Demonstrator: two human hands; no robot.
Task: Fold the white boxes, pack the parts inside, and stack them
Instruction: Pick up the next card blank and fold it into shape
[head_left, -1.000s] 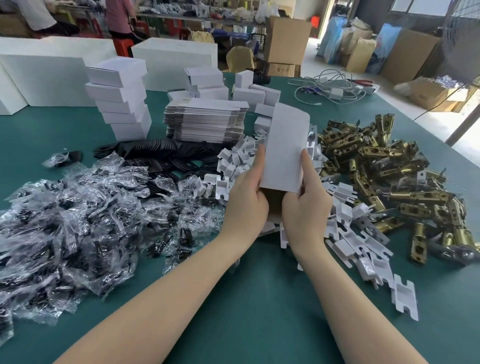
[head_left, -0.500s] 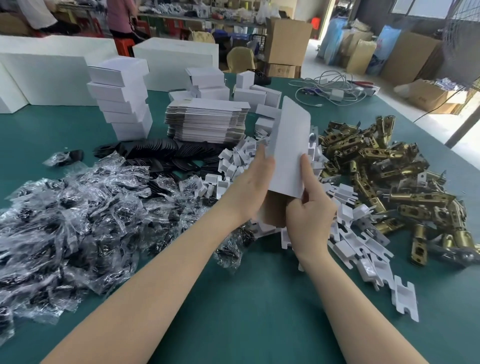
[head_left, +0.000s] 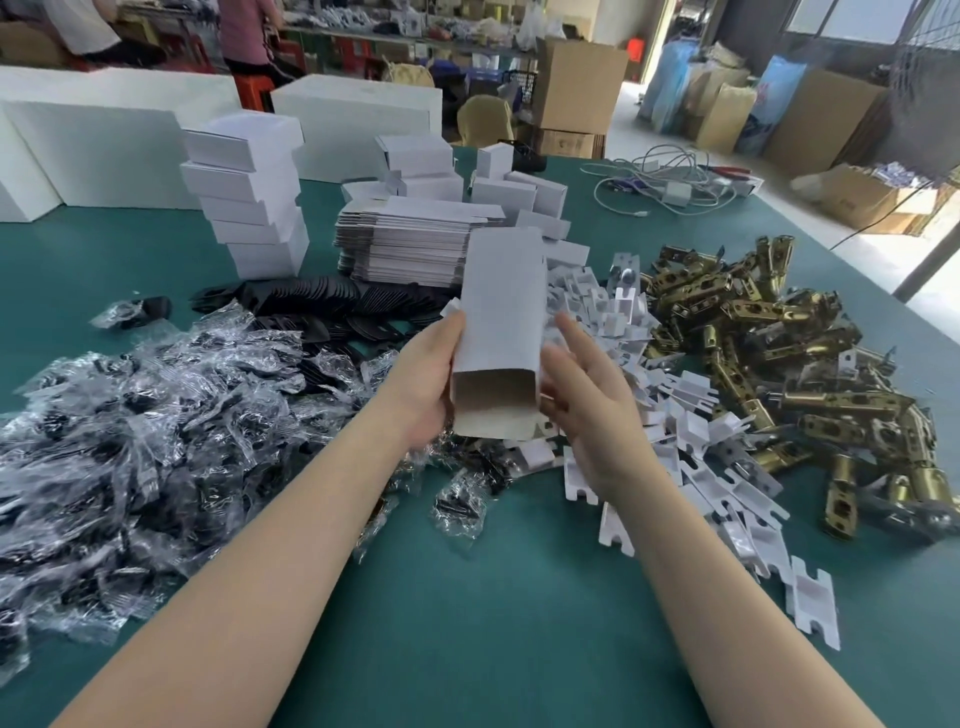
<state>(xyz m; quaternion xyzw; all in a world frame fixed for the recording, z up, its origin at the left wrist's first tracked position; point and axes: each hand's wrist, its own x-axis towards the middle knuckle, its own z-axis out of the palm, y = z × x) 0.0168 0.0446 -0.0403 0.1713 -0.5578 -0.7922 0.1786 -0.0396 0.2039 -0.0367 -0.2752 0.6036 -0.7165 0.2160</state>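
1. Green tabletop (head_left: 519, 597) in a cluttered workshop carried the stock, all placed here relative to the box (head_left: 498, 332) held at mid-table.
2. Left hand (head_left: 421, 384) had its grip around the box's left edge, fingers hidden behind it; the box stood opened into a sleeve, its brown inside showing at the near end.
3. Right hand (head_left: 587, 395) was released, fingers straight, just right of the box and apparently not touching it.
4. Bagged screws (head_left: 130, 441) lay left of the box, brass latches (head_left: 779, 353) right, white inserts (head_left: 691, 431) just right, flat blanks (head_left: 410, 244) behind, finished boxes (head_left: 249, 192) behind-left.
5. Step in hand, I judge: squaring up the box. Next calls for tucking one end shut, then loading parts.
6. Half a second earlier the right hand pinched the box's lower right edge; it had since let go, and the box had tilted more upright.
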